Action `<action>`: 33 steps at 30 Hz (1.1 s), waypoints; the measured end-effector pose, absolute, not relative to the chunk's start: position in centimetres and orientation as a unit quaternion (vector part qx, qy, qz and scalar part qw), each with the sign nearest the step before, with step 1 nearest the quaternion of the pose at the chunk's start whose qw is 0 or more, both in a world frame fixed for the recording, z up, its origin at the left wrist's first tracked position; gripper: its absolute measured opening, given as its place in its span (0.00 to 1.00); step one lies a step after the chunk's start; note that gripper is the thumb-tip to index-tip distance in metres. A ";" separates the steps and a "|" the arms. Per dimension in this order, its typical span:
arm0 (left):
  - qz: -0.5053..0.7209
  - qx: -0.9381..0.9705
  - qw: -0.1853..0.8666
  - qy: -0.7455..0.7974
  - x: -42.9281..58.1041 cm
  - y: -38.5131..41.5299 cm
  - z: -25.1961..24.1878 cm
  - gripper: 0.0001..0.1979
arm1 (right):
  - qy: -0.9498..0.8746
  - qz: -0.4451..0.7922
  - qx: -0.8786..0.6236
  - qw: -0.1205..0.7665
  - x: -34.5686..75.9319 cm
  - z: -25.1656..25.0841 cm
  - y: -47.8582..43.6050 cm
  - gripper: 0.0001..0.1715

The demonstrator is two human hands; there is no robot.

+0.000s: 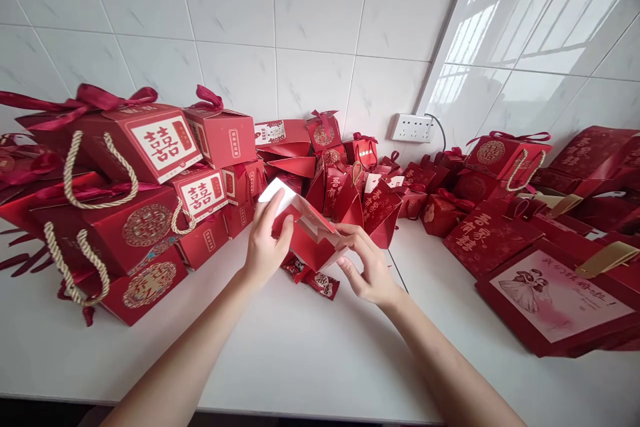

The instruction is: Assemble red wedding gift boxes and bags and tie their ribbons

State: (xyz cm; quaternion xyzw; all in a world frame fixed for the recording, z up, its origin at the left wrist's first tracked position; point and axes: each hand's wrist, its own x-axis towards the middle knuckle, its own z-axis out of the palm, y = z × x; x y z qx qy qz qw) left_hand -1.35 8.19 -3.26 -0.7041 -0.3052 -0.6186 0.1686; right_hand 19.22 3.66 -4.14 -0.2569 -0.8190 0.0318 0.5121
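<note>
Between my two hands a small red gift box (316,250) is held up tilted above the table, its white-edged flaps open and its inside showing. My left hand (269,237) pinches a white flap at the box's upper left, thumb on the near side. On the lower right, my right hand (367,263) grips the box's edge between thumb and fingers. Just below the box, small red candy packets (323,285) with printed characters lie on the white table (300,340). Behind it stand red paper bags (383,210) with gold lettering.
Stacked red boxes (135,140) with rope handles and ribbon bows stand on the left. On the right lie flat red bags (493,233) and a bag with a wedding-couple print (555,293). A white power strip (413,128) is fixed to the tiled wall (315,7).
</note>
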 end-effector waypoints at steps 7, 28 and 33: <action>-0.599 -0.734 0.152 -0.284 -1.5 7.6 -3.1 0.25 | -0.754 0.082 -0.310 0.573 18.8 -4.5 3.9 0.06; -0.661 -0.692 0.078 -0.280 -0.9 6.9 -2.3 0.06 | -0.694 0.208 -0.305 0.618 18.3 -3.5 3.2 0.14; -0.692 -0.660 0.040 -0.290 -0.7 7.0 -2.5 0.05 | -0.701 0.191 -0.296 0.621 18.3 -3.6 3.2 0.11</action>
